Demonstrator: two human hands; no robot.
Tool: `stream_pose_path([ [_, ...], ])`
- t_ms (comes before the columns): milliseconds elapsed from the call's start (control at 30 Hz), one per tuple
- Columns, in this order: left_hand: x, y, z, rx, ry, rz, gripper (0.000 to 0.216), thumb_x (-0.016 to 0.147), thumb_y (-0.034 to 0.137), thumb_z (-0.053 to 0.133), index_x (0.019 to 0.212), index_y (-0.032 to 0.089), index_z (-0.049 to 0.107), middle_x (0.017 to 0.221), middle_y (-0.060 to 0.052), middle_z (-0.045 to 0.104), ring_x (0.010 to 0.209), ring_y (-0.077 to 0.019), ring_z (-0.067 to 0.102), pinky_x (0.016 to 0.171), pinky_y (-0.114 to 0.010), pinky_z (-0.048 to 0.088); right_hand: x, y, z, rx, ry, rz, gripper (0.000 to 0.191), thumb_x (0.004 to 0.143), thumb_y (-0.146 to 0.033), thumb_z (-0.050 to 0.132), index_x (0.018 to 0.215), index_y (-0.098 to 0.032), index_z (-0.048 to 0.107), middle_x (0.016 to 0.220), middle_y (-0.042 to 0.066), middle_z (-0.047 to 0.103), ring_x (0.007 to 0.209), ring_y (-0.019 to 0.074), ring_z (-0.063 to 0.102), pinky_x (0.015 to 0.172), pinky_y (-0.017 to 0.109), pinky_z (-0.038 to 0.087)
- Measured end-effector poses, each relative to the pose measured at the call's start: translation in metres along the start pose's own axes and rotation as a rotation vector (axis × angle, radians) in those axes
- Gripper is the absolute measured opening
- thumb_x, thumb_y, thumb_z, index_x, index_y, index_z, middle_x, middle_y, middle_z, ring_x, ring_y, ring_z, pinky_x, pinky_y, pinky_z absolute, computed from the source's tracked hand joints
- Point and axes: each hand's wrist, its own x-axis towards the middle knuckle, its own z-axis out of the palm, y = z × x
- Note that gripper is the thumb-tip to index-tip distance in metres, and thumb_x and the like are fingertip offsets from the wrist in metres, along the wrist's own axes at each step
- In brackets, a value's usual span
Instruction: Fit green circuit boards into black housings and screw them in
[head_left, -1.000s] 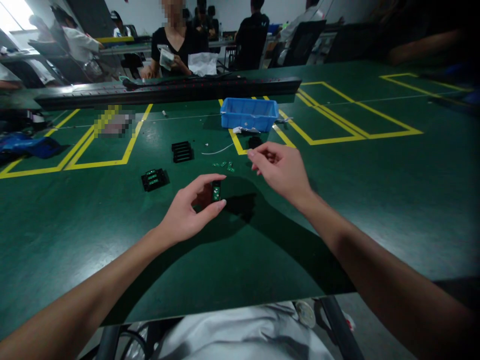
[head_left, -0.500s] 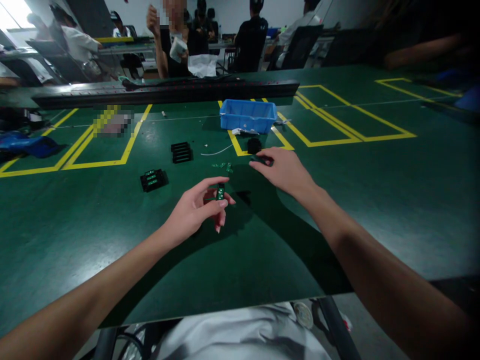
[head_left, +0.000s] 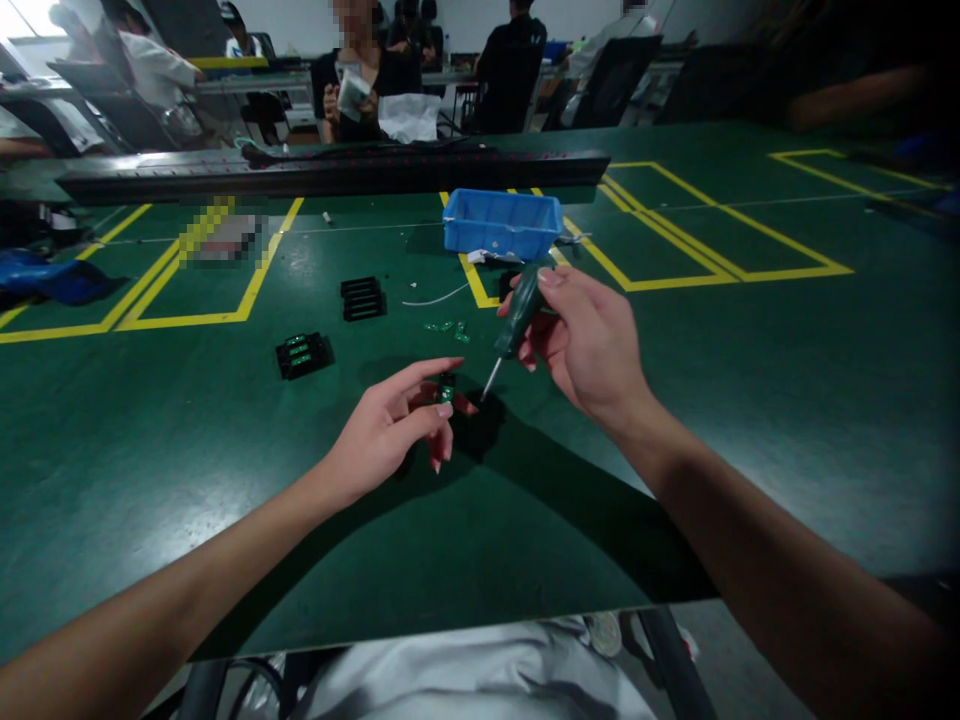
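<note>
Between the thumb and fingers of my left hand (head_left: 394, 420) is a small black part with a green circuit board (head_left: 447, 390). My right hand (head_left: 589, 335) grips a screwdriver (head_left: 521, 318) by its dark green handle. Its metal shaft slants down and left, the tip just right of my left fingertips and apart from the board. Beyond my hands, several small green circuit boards (head_left: 448, 329) lie loose on the green table. A black slotted holder with green boards in it (head_left: 301, 355) sits to the left, and a black slotted holder (head_left: 362, 299) stands behind it.
A blue plastic bin (head_left: 502, 226) stands at the back, partly behind my right hand. A long black rail (head_left: 337, 174) runs across the table's far side. Yellow tape lines (head_left: 667, 284) mark the surface. A blue bag-like item (head_left: 52, 280) lies far left. People sit beyond the table.
My right hand has picked up the screwdriver and turned it tip-down toward my left hand. My left hand still holds the small board part, almost unmoved.
</note>
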Motion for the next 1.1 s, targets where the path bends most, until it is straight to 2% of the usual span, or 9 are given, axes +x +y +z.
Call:
stream_pose_path([
  [100, -0.001, 0.000, 0.001, 0.031, 0.022, 0.012, 0.047, 0.093, 0.020, 0.062, 0.139, 0.019, 0.051, 0.102, -0.009, 0.068, 0.061, -0.0116, 0.065, 0.049, -0.023, 0.056, -0.007, -0.004, 0.009, 0.145, -0.024, -0.013, 0.016, 0.099, -0.034, 0.049, 0.094, -0.021, 0.056, 0.084, 0.002, 0.062, 0.058, 0.0130, 0.059, 0.049, 0.027, 0.047],
  [200, 0.000, -0.001, 0.000, 0.056, 0.048, 0.015, 0.048, 0.093, 0.020, 0.060, 0.140, 0.018, 0.050, 0.102, -0.009, 0.068, 0.061, -0.0113, 0.065, 0.048, -0.023, 0.056, -0.011, -0.005, 0.013, 0.173, -0.026, -0.042, 0.009, 0.095, -0.026, 0.052, 0.103, -0.022, 0.053, 0.091, 0.002, 0.062, 0.063, 0.0139, 0.060, 0.051, 0.028, 0.050],
  [300, 0.001, -0.003, -0.001, 0.075, 0.064, 0.029, 0.049, 0.093, 0.019, 0.058, 0.141, 0.021, 0.049, 0.104, -0.008, 0.068, 0.062, -0.0109, 0.065, 0.049, -0.023, 0.056, -0.013, -0.002, 0.013, 0.069, 0.004, -0.064, 0.015, 0.092, -0.024, 0.057, 0.105, -0.025, 0.050, 0.090, 0.001, 0.060, 0.061, 0.0132, 0.060, 0.049, 0.026, 0.050],
  [433, 0.000, -0.005, -0.002, 0.106, 0.102, 0.056, 0.050, 0.095, 0.020, 0.057, 0.144, 0.023, 0.047, 0.105, -0.008, 0.067, 0.063, -0.0111, 0.066, 0.051, -0.023, 0.057, -0.012, -0.001, 0.013, -0.126, 0.022, -0.110, 0.013, 0.094, -0.028, 0.061, 0.103, -0.026, 0.052, 0.090, 0.001, 0.061, 0.058, 0.0120, 0.060, 0.047, 0.026, 0.049],
  [567, -0.001, -0.003, -0.001, 0.120, 0.139, 0.066, 0.050, 0.095, 0.020, 0.057, 0.143, 0.020, 0.048, 0.111, -0.010, 0.068, 0.063, -0.0114, 0.067, 0.051, -0.024, 0.058, -0.015, -0.007, 0.015, -0.257, 0.062, -0.154, 0.016, 0.089, -0.029, 0.071, 0.097, -0.024, 0.058, 0.090, 0.002, 0.063, 0.058, 0.0110, 0.061, 0.047, 0.024, 0.050],
  [733, -0.001, 0.001, 0.002, 0.136, 0.178, 0.055, 0.048, 0.093, 0.019, 0.057, 0.141, 0.016, 0.049, 0.108, -0.011, 0.069, 0.062, -0.0121, 0.066, 0.050, -0.025, 0.058, -0.017, -0.012, 0.015, -0.366, 0.069, -0.246, 0.013, 0.088, -0.026, 0.072, 0.097, -0.023, 0.062, 0.091, 0.002, 0.063, 0.066, 0.0122, 0.061, 0.052, 0.023, 0.053],
  [1100, -0.001, 0.003, 0.002, 0.166, 0.204, 0.074, 0.046, 0.093, 0.018, 0.054, 0.139, 0.015, 0.050, 0.106, -0.010, 0.068, 0.062, -0.0118, 0.066, 0.050, -0.024, 0.057, -0.015, -0.014, 0.004, -0.470, -0.099, -0.353, 0.019, 0.088, -0.026, 0.073, 0.105, -0.023, 0.065, 0.097, 0.004, 0.068, 0.085, 0.0190, 0.068, 0.074, 0.032, 0.057],
])
